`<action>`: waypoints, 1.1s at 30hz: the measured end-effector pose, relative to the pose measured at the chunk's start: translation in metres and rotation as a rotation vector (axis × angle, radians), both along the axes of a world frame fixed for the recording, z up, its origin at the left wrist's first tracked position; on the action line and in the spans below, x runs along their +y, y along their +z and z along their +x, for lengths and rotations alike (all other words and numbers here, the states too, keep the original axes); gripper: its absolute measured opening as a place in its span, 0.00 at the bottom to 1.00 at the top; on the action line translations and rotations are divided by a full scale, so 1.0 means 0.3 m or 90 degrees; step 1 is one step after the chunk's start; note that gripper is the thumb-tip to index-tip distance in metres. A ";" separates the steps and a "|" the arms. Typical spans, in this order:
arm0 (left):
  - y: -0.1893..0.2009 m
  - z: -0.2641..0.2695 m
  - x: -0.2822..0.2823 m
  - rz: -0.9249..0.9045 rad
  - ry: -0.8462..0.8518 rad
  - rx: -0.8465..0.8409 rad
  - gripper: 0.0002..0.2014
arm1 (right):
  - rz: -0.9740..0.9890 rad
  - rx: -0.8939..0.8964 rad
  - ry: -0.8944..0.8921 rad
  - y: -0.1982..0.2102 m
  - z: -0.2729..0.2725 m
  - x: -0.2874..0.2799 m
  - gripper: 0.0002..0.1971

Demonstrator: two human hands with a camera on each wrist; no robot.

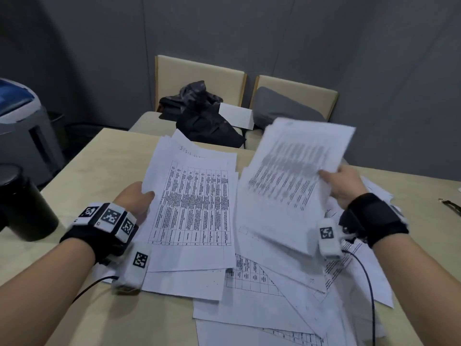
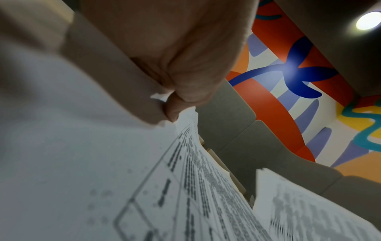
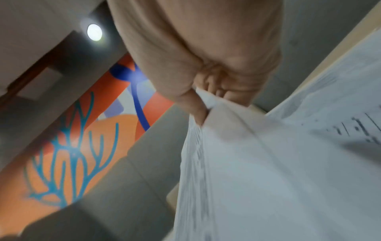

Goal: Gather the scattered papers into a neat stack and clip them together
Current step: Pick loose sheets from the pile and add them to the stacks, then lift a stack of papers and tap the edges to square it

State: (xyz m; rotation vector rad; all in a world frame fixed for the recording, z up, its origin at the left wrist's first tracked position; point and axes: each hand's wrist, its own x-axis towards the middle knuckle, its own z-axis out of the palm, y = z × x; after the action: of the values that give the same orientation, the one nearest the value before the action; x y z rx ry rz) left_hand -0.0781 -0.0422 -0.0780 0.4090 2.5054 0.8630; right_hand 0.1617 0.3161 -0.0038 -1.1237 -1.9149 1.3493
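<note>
Table [image 1: 104, 156] is carrying the whole mess; bare wood is showing left and far right, so there's room to square a stack on the left side.

Loose papers [image 1: 262, 308] are lying fanned and overlapping across the near-right half, corners pointing every way, some hanging toward the near edge.

Left stack [image 1: 192, 203] is sitting roughly squared at centre-left, table print facing up. Left hand [image 1: 136, 201] is gripping its left edge, thumb on top, fingers underneath — probably pinning it as the base pile so it isn't sliding.

Right sheaf [image 1: 296, 166] is being held lifted and tilted, clear of the table, blurred. Right hand [image 1: 345, 183] is pinching its right edge, thumb over, fingers under, likely bringing it across onto the left stack. Its left edge is hovering just beside that stack's right edge.

Hands are well apart, each clamped on its own bundle.

Cup [image 1: 23, 203] is standing near-left, close to the left wrist — watch the elbow. Clip [image 1: 450, 204] looks to be lying at the far right edge; too small to confirm. Clipping isn't started.
</note>
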 end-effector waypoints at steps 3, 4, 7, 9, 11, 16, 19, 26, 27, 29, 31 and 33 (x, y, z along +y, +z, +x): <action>0.000 0.007 0.003 0.013 -0.006 -0.001 0.15 | -0.050 0.170 -0.104 0.057 0.007 0.056 0.06; 0.003 0.010 0.004 0.017 -0.010 0.003 0.14 | -0.085 0.203 -0.113 0.070 0.002 0.055 0.07; 0.008 0.024 0.004 0.025 -0.015 0.017 0.13 | -0.192 0.200 -0.039 0.050 -0.048 0.007 0.10; 0.010 0.031 0.002 0.033 -0.006 0.012 0.11 | -0.199 0.105 0.011 -0.003 -0.093 -0.059 0.14; 0.015 0.037 -0.005 0.054 0.010 -0.007 0.11 | -0.185 0.021 0.069 -0.060 -0.138 -0.150 0.15; 0.022 0.045 -0.015 0.064 -0.001 -0.011 0.20 | -0.101 -0.131 0.242 -0.181 -0.254 -0.354 0.08; 0.009 0.050 -0.004 0.091 0.042 -0.017 0.19 | -0.022 -0.179 0.276 -0.217 -0.298 -0.409 0.19; 0.006 0.048 0.005 0.134 0.024 -0.063 0.18 | 0.108 -0.271 0.379 -0.184 -0.316 -0.466 0.21; 0.005 0.036 0.003 0.137 0.023 -0.075 0.16 | 0.098 -0.275 0.395 -0.182 -0.314 -0.460 0.18; 0.013 0.022 -0.004 0.186 0.026 -0.115 0.17 | -0.009 -0.247 0.392 -0.170 -0.305 -0.433 0.14; 0.048 0.044 0.000 0.306 0.050 -0.158 0.15 | -0.179 -0.194 0.343 -0.146 -0.285 -0.403 0.12; 0.122 0.099 0.016 0.426 0.061 -0.165 0.13 | -0.258 -0.156 0.314 -0.121 -0.266 -0.368 0.17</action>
State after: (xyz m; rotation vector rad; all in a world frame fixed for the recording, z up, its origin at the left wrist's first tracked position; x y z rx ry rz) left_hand -0.0485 -0.0375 -0.0413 0.3536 1.9622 1.6755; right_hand 0.0819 0.2057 -0.0402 -1.0766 -2.2590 2.0174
